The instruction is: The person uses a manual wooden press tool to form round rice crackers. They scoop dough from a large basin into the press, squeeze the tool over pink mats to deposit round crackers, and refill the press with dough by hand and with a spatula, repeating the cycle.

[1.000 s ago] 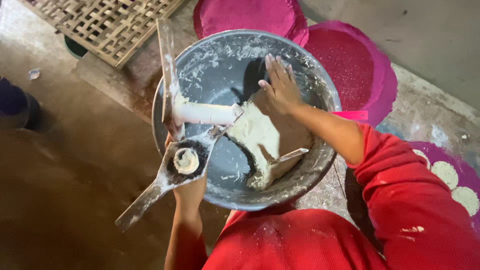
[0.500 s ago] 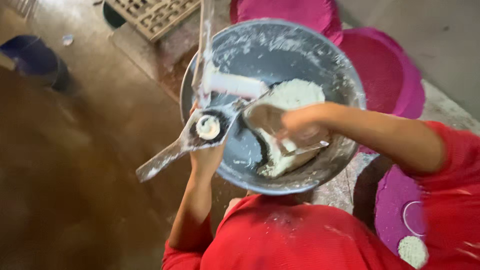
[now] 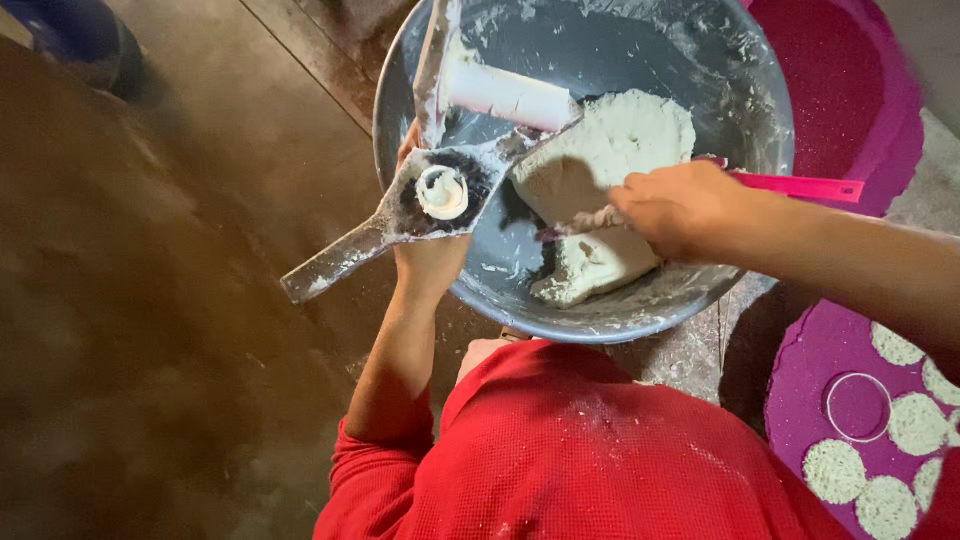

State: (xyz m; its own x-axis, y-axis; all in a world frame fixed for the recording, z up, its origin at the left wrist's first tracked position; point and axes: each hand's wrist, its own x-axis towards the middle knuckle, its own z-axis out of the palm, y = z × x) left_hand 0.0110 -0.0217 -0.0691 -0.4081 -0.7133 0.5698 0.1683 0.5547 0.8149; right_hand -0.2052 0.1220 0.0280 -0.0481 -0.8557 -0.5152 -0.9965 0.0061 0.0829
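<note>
Dough [image 3: 610,150] sits heaped toward the far side of the grey basin [image 3: 770,130], and our right hand [image 3: 680,205] has come down from its rim — fingers now pinching a strand off the lump — while our left hand [image 3: 430,262] still grips the floury metal press [image 3: 440,190].

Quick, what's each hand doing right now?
Left hand: closed around the dough-caked metal press.
Right hand: closed, pinching whitish dough in the grey metal basin.

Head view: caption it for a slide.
Left hand grips a metal press; right hand pulls dough inside a grey basin.
</note>
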